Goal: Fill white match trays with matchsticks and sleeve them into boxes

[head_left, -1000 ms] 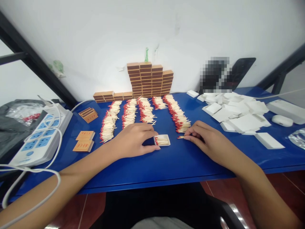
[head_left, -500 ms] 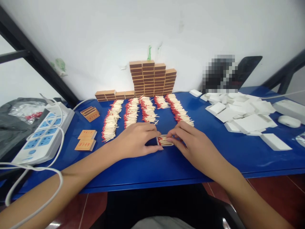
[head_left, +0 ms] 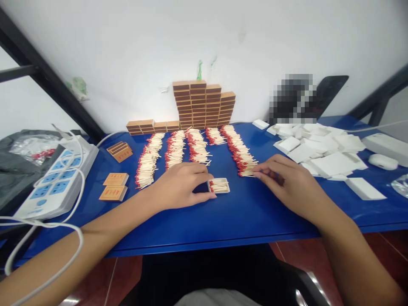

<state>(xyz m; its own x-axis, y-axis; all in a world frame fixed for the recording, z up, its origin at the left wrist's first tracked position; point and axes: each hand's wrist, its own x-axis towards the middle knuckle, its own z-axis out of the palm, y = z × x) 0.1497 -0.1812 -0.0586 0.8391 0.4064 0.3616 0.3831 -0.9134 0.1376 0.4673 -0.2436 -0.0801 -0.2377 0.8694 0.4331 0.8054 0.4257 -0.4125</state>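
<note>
A small white matchbox tray (head_left: pixel 225 191) lies on the blue table, with red-tipped matches (head_left: pixel 219 185) side by side inside it. My left hand (head_left: pixel 183 187) holds the tray's left end between thumb and fingers. To the right, my right hand (head_left: pixel 283 180) pinches the pale stick ends of matches at the near end of the rightmost row of matches (head_left: pixel 240 151). Its fingertips are close together, and how many sticks they hold cannot be made out. More matches lie in rows farther left, such as the leftmost row (head_left: pixel 149 159).
Finished-looking matchboxes (head_left: pixel 197 104) are stacked against the wall. Orange matchbox sleeves (head_left: pixel 113 193) lie at left, beside a power strip (head_left: pixel 59 182) with looping white cable (head_left: pixel 79 238). White trays (head_left: pixel 321 146) are heaped at right, near a white earbud case (head_left: pixel 382 162).
My right hand has left the tray and moved right and slightly up to the near end of the rightmost match row. My left hand stays at the tray.
</note>
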